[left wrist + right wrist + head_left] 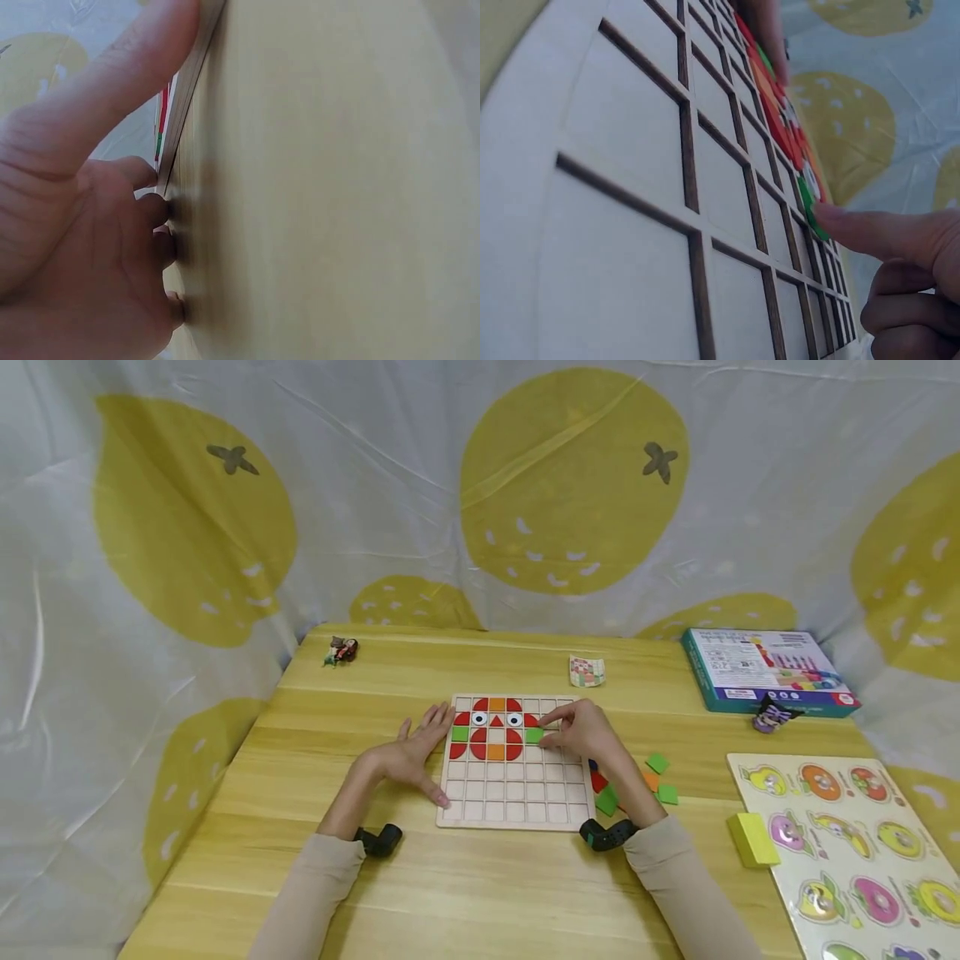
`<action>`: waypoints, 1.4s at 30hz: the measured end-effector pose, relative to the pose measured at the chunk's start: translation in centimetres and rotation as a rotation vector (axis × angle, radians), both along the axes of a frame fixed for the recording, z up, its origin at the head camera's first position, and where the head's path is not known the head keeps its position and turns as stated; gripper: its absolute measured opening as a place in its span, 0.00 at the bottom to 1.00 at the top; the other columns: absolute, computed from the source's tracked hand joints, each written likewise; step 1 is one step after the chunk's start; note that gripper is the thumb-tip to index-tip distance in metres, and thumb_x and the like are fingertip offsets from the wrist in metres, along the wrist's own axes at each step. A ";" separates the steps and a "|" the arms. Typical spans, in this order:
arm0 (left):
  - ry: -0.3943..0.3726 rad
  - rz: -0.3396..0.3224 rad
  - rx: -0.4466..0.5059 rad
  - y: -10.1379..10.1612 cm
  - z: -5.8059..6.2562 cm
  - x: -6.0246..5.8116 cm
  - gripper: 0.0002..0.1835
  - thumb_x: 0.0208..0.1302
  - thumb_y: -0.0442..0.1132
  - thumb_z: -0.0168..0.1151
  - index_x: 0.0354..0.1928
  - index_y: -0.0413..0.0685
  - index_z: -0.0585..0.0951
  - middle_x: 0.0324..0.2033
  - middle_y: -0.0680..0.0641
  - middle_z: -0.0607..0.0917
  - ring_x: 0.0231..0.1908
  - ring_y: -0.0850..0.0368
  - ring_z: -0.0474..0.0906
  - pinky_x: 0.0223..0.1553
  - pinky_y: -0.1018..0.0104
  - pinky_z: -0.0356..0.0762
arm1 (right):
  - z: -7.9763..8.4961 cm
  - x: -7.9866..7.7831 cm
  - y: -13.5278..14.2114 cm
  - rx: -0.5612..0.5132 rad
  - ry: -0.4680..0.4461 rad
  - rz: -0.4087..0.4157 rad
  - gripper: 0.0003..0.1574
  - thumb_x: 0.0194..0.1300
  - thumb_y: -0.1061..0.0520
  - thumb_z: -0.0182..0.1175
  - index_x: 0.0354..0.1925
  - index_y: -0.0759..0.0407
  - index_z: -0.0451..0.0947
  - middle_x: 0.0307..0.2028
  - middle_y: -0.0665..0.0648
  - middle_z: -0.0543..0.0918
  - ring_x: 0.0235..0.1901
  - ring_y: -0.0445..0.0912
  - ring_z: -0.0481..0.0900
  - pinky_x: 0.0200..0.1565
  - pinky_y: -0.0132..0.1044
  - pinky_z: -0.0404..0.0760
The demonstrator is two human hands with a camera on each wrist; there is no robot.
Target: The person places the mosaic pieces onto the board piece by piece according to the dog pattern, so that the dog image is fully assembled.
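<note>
A wooden grid board (506, 793) lies on the table, its upper rows partly filled with red, orange, white and green tiles, two of them with eyes. With thumb and index finger, my right hand (588, 731) pinches a green square tile (534, 736) at the right end of the pattern. In the right wrist view a fingertip touches that green tile (811, 206), and the other fingers are curled under. My left hand (408, 756) rests spread along the board's left edge, thumb near the lower left corner. Seen from the left wrist, its fingers (154, 210) touch the tabletop beside the board.
Loose tiles, among them a green one (667, 794), lie right of the board, partly under my right forearm. Behind the board is a small pattern card (587, 671). A box (772, 672), a fruit puzzle board (847, 860) and a yellow block (753, 841) occupy the right side.
</note>
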State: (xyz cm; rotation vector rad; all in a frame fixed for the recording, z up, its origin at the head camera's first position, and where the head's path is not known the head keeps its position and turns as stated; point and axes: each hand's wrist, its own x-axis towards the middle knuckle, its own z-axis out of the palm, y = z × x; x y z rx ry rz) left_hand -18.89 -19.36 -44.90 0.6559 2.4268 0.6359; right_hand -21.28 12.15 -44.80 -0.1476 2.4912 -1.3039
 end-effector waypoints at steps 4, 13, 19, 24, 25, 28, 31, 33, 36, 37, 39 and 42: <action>0.002 -0.003 -0.012 0.1 0.1 0.0 0.79 0.34 0.61 0.79 0.75 0.49 0.30 0.75 0.44 0.23 0.75 0.44 0.18 0.70 0.34 0.20 | -0.4 -0.1 -0.3 -0.007 0.019 0.028 0.13 0.50 0.58 0.74 0.38 0.55 0.88 0.10 0.49 0.61 0.14 0.43 0.55 0.20 0.32 0.57; 0.014 0.006 0.011 0.1 -0.2 0.2 0.78 0.34 0.59 0.80 0.76 0.45 0.31 0.75 0.42 0.25 0.75 0.42 0.20 0.69 0.32 0.22 | 0.2 0.0 2.0 -0.038 0.039 0.047 0.18 0.55 0.55 0.71 0.47 0.53 0.86 0.13 0.49 0.62 0.16 0.43 0.57 0.20 0.31 0.57; 0.023 0.001 0.031 0.0 -0.2 0.5 0.79 0.34 0.60 0.80 0.76 0.45 0.32 0.75 0.42 0.25 0.75 0.41 0.20 0.69 0.31 0.22 | 0.3 0.1 7.1 0.016 0.045 -0.091 0.19 0.58 0.54 0.69 0.48 0.57 0.84 0.14 0.48 0.60 0.15 0.43 0.58 0.18 0.31 0.55; 0.025 -0.001 0.043 -0.1 -0.2 0.2 0.78 0.34 0.58 0.80 0.76 0.45 0.32 0.75 0.41 0.26 0.75 0.41 0.20 0.69 0.31 0.22 | -0.2 0.4 9.4 0.060 0.001 -0.130 0.22 0.56 0.53 0.71 0.48 0.60 0.85 0.14 0.47 0.61 0.17 0.43 0.60 0.19 0.31 0.57; 0.023 -0.005 0.040 -0.1 -0.2 0.2 0.78 0.34 0.59 0.80 0.76 0.45 0.32 0.75 0.41 0.25 0.75 0.41 0.20 0.69 0.31 0.22 | -0.3 0.5 9.7 0.061 -0.008 -0.118 0.22 0.55 0.53 0.71 0.48 0.60 0.84 0.14 0.47 0.62 0.18 0.43 0.61 0.20 0.32 0.57; 0.017 -0.007 0.031 -0.1 -0.1 0.1 0.79 0.34 0.60 0.80 0.76 0.47 0.31 0.75 0.42 0.25 0.75 0.42 0.20 0.70 0.32 0.21 | -0.4 1.0 9.9 0.054 -0.038 -0.085 0.22 0.54 0.52 0.72 0.46 0.58 0.86 0.15 0.47 0.61 0.19 0.43 0.60 0.21 0.32 0.58; 0.023 -0.006 0.027 0.0 -0.1 0.0 0.79 0.33 0.60 0.80 0.76 0.46 0.31 0.75 0.42 0.25 0.75 0.42 0.20 0.70 0.32 0.22 | -0.7 1.8 9.9 0.017 -0.082 -0.023 0.20 0.52 0.51 0.73 0.43 0.57 0.87 0.15 0.47 0.66 0.19 0.42 0.62 0.22 0.30 0.60; 0.020 -0.002 0.025 -0.1 -0.1 -0.1 0.79 0.33 0.60 0.80 0.76 0.46 0.31 0.75 0.42 0.25 0.75 0.42 0.20 0.70 0.32 0.22 | -0.9 2.3 9.7 -0.005 -0.119 0.014 0.19 0.51 0.50 0.74 0.41 0.57 0.87 0.16 0.45 0.72 0.19 0.40 0.63 0.22 0.30 0.61; 0.017 0.006 0.027 -0.2 -0.2 -0.1 0.79 0.33 0.59 0.80 0.76 0.46 0.31 0.75 0.42 0.25 0.75 0.41 0.20 0.69 0.32 0.22 | -1.0 2.9 9.4 -0.025 -0.146 0.051 0.19 0.48 0.51 0.76 0.37 0.60 0.87 0.15 0.45 0.74 0.18 0.39 0.62 0.21 0.29 0.60; 0.013 0.009 0.032 -0.2 -0.2 -0.1 0.79 0.34 0.59 0.80 0.76 0.46 0.31 0.75 0.41 0.25 0.75 0.41 0.20 0.69 0.31 0.22 | -1.0 3.0 9.3 -0.025 -0.151 0.056 0.19 0.47 0.52 0.76 0.36 0.61 0.87 0.15 0.45 0.75 0.18 0.39 0.62 0.21 0.29 0.61; 0.010 0.009 0.037 -0.2 -0.1 -0.1 0.79 0.34 0.58 0.81 0.76 0.46 0.31 0.75 0.42 0.25 0.75 0.41 0.20 0.69 0.31 0.21 | -0.9 3.2 9.2 -0.010 -0.153 0.050 0.18 0.46 0.52 0.77 0.33 0.61 0.87 0.15 0.45 0.72 0.18 0.40 0.59 0.21 0.30 0.58; 0.003 0.003 0.041 -0.1 0.1 0.0 0.78 0.34 0.58 0.81 0.76 0.46 0.31 0.75 0.42 0.24 0.75 0.41 0.19 0.69 0.31 0.21 | -0.7 3.1 9.3 0.016 -0.137 0.037 0.15 0.48 0.52 0.75 0.32 0.61 0.87 0.17 0.47 0.77 0.19 0.39 0.61 0.22 0.30 0.60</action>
